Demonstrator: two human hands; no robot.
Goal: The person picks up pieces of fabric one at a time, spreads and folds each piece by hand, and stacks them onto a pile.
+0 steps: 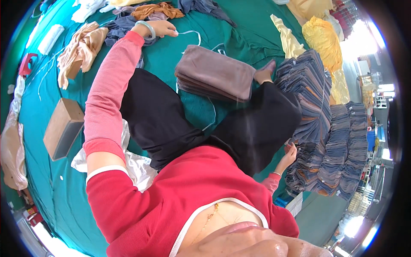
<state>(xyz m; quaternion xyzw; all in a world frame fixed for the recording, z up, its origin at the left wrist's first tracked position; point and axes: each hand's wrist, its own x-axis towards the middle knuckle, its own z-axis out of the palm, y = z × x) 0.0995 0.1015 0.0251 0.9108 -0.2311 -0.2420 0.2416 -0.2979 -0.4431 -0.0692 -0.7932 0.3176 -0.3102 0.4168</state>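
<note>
Between my legs lies a stack of folded grey-brown cloths (216,72) on a green ground sheet (253,19). My left hand (162,29) pinches one end of a white tie string (196,32) beyond the stack's left side. Other lengths of string show beside the stack's far edge and in front of it. On the right, my right hand (290,154) is low beside my leg, its fingers at the edge of a tied pile of folded grey and blue cloths (303,99). Whether those fingers grip anything is unclear.
Loose peach cloth (80,48) and dark blue cloth (120,30) lie at the left. Nearby are a wooden block (64,125), a white roll (51,39) and a red-handled tool (28,64). More cloth piles (340,154) and a yellow bag (322,41) stand right.
</note>
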